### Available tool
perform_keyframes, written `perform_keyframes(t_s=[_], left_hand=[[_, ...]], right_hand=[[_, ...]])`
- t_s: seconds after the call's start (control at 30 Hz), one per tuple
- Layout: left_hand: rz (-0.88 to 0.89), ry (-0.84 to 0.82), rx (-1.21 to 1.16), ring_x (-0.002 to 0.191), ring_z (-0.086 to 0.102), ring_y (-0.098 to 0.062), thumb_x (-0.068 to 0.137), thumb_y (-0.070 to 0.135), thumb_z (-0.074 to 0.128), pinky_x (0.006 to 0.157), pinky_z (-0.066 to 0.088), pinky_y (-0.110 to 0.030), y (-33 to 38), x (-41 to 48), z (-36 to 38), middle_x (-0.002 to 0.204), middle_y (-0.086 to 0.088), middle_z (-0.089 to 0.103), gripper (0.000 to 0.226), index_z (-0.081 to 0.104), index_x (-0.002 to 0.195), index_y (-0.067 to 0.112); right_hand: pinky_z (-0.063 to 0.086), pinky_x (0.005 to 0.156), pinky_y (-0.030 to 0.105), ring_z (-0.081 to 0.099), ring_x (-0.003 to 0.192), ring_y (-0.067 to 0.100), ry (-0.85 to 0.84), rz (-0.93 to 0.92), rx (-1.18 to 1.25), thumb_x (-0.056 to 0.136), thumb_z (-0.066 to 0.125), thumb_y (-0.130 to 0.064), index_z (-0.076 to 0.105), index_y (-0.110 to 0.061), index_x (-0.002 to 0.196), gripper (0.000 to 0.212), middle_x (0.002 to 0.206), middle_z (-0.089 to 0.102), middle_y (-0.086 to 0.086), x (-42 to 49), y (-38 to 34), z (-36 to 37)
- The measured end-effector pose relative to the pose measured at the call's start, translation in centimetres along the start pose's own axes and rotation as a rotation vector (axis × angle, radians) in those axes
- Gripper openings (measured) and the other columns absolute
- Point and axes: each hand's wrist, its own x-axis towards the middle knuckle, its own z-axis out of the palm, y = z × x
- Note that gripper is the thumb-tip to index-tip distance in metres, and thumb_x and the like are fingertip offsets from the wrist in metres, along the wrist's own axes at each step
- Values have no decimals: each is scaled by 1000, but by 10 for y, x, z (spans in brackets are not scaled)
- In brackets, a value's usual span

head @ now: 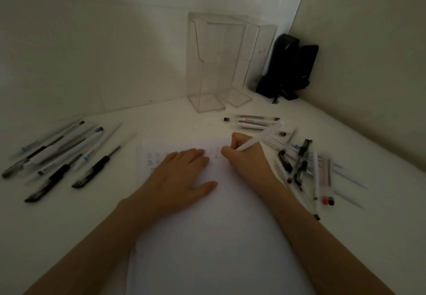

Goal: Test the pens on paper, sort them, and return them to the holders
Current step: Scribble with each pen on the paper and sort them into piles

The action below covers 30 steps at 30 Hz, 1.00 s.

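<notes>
One paper [207,237] slip is risked if the flat, pressing left hand [179,172] is lifted while the white pen [262,137] is pinched in the right hand [244,156] fingers [232,141].

- Paper [207,225]: white, flat, faint marks near far edge.
- White pen [260,139]: tilted over paper (right hand [239,154] grips it).
- Left pens [57,156]: roughly parallel; right pens [299,163]: jumbled.
- Two clear holders [212,64]: upright, side by side, behind.

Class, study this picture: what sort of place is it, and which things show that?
Probably a writing desk in a room corner: a sheet of paper with pen marks, loose pens spread either side, and two clear holders at the back.
</notes>
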Motion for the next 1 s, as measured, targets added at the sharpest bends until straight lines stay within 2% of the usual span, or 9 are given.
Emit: perform_keyframes(t_s=[0.07, 0.13, 0.23, 0.47, 0.53, 0.63, 0.73, 0.87, 1.0], left_hand=[[34, -59, -66, 139, 16, -10, 68, 77, 13, 112, 8, -29, -1, -2, -2, 152, 4, 20, 82, 33, 136, 35], [84, -196, -124, 140, -4, -5, 70, 80, 21, 110, -6, -29, -4, -5, -5, 155, 6, 5, 68, 26, 132, 53], [140, -284, -102, 132, -21, 1, 68, 79, 13, 105, -17, -30, -8, -6, -5, 155, 7, -12, 56, 10, 123, 69], [131, -228, 7, 130, -22, 0, 75, 72, 8, 105, -17, -28, -5, -10, 1, 154, 6, -16, 60, -5, 132, 59], [116, -184, 31, 132, -21, 0, 76, 72, 5, 106, -16, -27, -3, -14, 3, 154, 7, -16, 64, -5, 137, 54], [64, -129, -13, 139, -10, -3, 77, 73, 15, 106, -13, -24, -1, -16, 1, 155, 10, -6, 70, 10, 141, 47], [51, -92, -20, 140, -5, -4, 77, 72, 19, 105, -13, -23, 1, -16, -2, 155, 9, -1, 72, 18, 142, 42], [90, -98, 9, 137, -16, -4, 76, 72, 2, 106, -16, -26, -1, -20, 2, 155, 8, -8, 74, 9, 143, 42], [96, -101, 17, 135, -21, -4, 76, 72, -3, 106, -18, -27, -2, -20, 4, 154, 7, -10, 74, 5, 143, 42]], right_hand=[[24, 40, 13, 28, 40, 4, 8, -4, 3, 76, 60, -3, 35, -13, 59, 32, 49, 28, -4, 4, 2, 3], [24, 41, 15, 27, 40, 4, 10, -5, 3, 75, 60, -4, 35, -14, 59, 32, 49, 29, -4, 7, 6, 7], [24, 43, 18, 27, 42, 4, -11, -10, -6, 75, 60, -6, 34, -15, 59, 32, 50, 29, -5, 8, 9, 10], [39, 49, 18, 53, 52, 8, -14, -29, 40, 77, 74, -26, 48, -15, 68, 30, 58, 57, 2, 6, 9, 9], [38, 47, 15, 47, 45, 4, 6, -21, 92, 77, 75, -30, 44, -13, 65, 37, 52, 51, 1, 6, 6, 6], [33, 46, 16, 36, 42, 2, 63, 2, 132, 88, 61, -35, 39, -12, 60, 42, 50, 38, 0, 8, 3, 6], [29, 44, 16, 32, 41, 2, 67, 33, 230, 98, 46, -26, 41, -9, 64, 38, 51, 36, 2, 7, 4, 5], [35, 45, 15, 43, 46, 4, 16, 8, 133, 87, 62, -16, 46, -10, 73, 22, 55, 52, 2, 4, 7, 2], [29, 43, 13, 36, 44, 2, 32, 5, 7, 81, 65, -13, 42, -11, 60, 31, 50, 39, -4, 6, 10, 5]])
